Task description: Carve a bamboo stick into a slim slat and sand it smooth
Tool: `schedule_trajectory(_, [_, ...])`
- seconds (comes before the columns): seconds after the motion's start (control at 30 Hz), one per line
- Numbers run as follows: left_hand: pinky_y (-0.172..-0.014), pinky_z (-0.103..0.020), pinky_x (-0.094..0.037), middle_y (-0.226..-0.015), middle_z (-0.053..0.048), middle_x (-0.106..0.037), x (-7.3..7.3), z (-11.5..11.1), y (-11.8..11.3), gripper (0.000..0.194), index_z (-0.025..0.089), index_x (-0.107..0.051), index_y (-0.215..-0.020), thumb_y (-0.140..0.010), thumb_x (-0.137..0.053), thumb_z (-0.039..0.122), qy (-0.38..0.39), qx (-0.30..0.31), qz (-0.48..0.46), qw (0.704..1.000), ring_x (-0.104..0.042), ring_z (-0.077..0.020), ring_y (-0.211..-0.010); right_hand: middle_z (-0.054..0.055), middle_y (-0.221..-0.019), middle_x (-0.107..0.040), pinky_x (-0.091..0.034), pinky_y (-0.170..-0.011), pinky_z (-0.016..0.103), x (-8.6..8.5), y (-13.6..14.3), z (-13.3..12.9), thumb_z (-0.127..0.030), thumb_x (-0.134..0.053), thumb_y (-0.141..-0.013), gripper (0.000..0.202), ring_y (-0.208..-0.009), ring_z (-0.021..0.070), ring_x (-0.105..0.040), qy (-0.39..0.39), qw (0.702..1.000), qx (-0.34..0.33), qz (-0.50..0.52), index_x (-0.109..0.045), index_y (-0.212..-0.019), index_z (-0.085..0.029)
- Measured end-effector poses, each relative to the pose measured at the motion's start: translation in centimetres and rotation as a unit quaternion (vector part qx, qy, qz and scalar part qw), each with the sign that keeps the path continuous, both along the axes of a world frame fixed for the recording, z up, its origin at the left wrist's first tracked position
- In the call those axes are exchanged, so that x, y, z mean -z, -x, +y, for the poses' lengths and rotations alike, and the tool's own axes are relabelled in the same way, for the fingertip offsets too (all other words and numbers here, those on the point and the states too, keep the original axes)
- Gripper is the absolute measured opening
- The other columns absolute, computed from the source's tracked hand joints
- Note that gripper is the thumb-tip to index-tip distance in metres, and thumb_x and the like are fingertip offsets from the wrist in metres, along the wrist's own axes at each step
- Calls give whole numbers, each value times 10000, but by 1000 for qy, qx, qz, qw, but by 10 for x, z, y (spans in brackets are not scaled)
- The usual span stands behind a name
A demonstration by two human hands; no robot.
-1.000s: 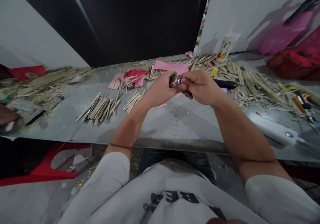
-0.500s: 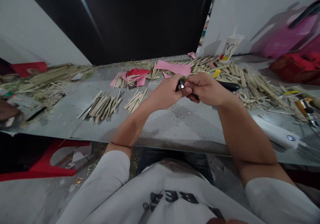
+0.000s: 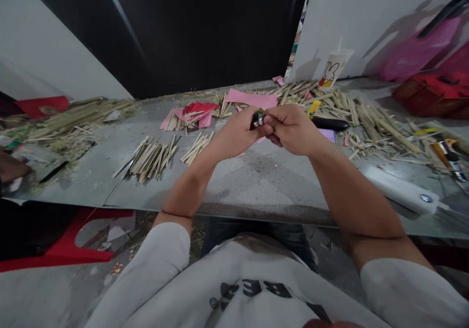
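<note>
My left hand (image 3: 237, 132) is closed around a small dark object (image 3: 257, 118) with a shiny metal part; its kind I cannot make out. Against it, fingertips touching the left thumb, my right hand (image 3: 292, 129) is pinched closed; whatever lies between its fingers is hidden. Both hands are above the grey tabletop (image 3: 264, 186). Just behind them lies a pink paper strip (image 3: 252, 97). A black handle (image 3: 330, 123) and a yellow piece (image 3: 314, 107) are beside the right hand. Split sticks (image 3: 150, 158) form a pile to the left, with a smaller bundle (image 3: 197, 147) nearer the left wrist.
Red and pink papers (image 3: 200, 113) lie behind the sticks. Loose strips (image 3: 370, 118) cover the back right, near a rabbit-print cup (image 3: 334, 69). A white power strip (image 3: 401, 190) sits by my right forearm. Another person's hand (image 3: 12, 166) shows at the far left.
Both hands have shifted slightly left in view, still together around the dark object. A purple, screen-like patch now shows beside the right wrist.
</note>
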State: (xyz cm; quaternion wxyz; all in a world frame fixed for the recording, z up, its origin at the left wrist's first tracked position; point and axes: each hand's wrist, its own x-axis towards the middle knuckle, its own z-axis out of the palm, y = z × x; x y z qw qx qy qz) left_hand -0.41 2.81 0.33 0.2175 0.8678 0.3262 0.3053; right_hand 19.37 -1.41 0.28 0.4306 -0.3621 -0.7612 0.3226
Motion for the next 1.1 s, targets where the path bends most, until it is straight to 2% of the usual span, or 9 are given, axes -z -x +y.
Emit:
schedule_trajectory(0.1, [-755, -363, -407, -957, -38, -705, -5, -6, 2, 327, 240, -508, -958, -1032, -771, 420, 5, 16, 5, 1000, -617, -202, -860, -24, -533, -454, -281, -445, 308, 4, -1, 4, -274, -653, -1121, 488, -462, 115, -368, 45, 997, -65, 13, -460, -673, -251])
schedule_trajectory(0.17, [-761, -366, -409, -960, -38, -702, -6, -9, 3, 319, 241, -498, -953, -1029, -769, 391, -1, 12, 12, 1000, -614, -203, -861, -36, -531, -455, -277, -427, 294, 6, -2, 7, -227, -628, -1102, 451, -445, 108, -365, 49, 995, -79, 21, -463, -682, -253])
schedule_trajectory(0.27, [-764, -368, -415, -949, -34, -696, -5, -10, 1, 326, 244, -492, -943, -1028, -769, 393, -13, -3, 27, 1000, -600, -200, -847, -34, -538, -474, -280, -426, 283, 7, -4, 8, -182, -599, -1092, 437, -444, 103, -366, 39, 996, -74, 13, -467, -680, -248])
schedule_trajectory(0.43, [-754, -359, -411, -944, -31, -697, -3, -9, -1, 279, 245, -509, -963, -1058, -721, 399, -13, -15, 41, 999, -624, -201, -850, -7, -556, -494, -309, -471, 303, 3, -4, 5, -228, -656, -1116, 493, -483, 115, -396, 28, 999, -32, -10, -473, -659, -232])
schedule_trajectory(0.63, [-729, -369, -376, -920, -45, -700, 0, -6, 0, 424, 246, -527, -952, -1087, -681, 618, -22, -33, 32, 999, -623, -209, -824, 4, -534, -497, -288, -474, 307, -1, -2, 0, -213, -630, -1121, 493, -489, 129, -401, -5, 1000, 25, -13, -487, -649, -236])
schedule_trajectory(0.73, [-719, -366, -394, -923, -41, -711, 0, -8, -1, 476, 248, -534, -958, -1070, -680, 686, -10, -22, 22, 999, -622, -203, -817, -4, -521, -484, -293, -462, 303, -1, -4, 0, -268, -641, -1140, 504, -473, 125, -391, 31, 999, -12, -1, -485, -661, -240])
schedule_trajectory(0.87, [-740, -368, -425, -949, -50, -740, 1, -10, -2, 521, 241, -555, -982, -1061, -660, 746, -9, -9, 9, 1000, -648, -206, -843, -32, -512, -470, -282, -446, 290, -1, -7, 1, -216, -596, -1134, 472, -437, 108, -361, 59, 996, -63, 8, -492, -674, -240])
schedule_trajectory(1.0, [-712, -374, -393, -912, -55, -717, 6, -5, -1, 625, 247, -546, -972, -1034, -578, 868, -28, -5, -4, 1000, -635, -215, -813, -34, -521, -489, -295, -481, 290, -5, -5, -4, -136, -574, -1128, 488, -467, 100, -387, 8, 1000, -18, -1, -480, -659, -234])
schedule_trajectory(1.1, [-704, -379, -377, -878, -46, -695, 10, 0, 1, 665, 262, -499, -945, -1005, -545, 923, -37, -6, -12, 999, -617, -216, -786, -18, -549, -502, -301, -501, 307, -7, 0, -6, -179, -612, -1143, 510, -504, 114, -407, -14, 1000, 17, -4, -478, -653, -234])
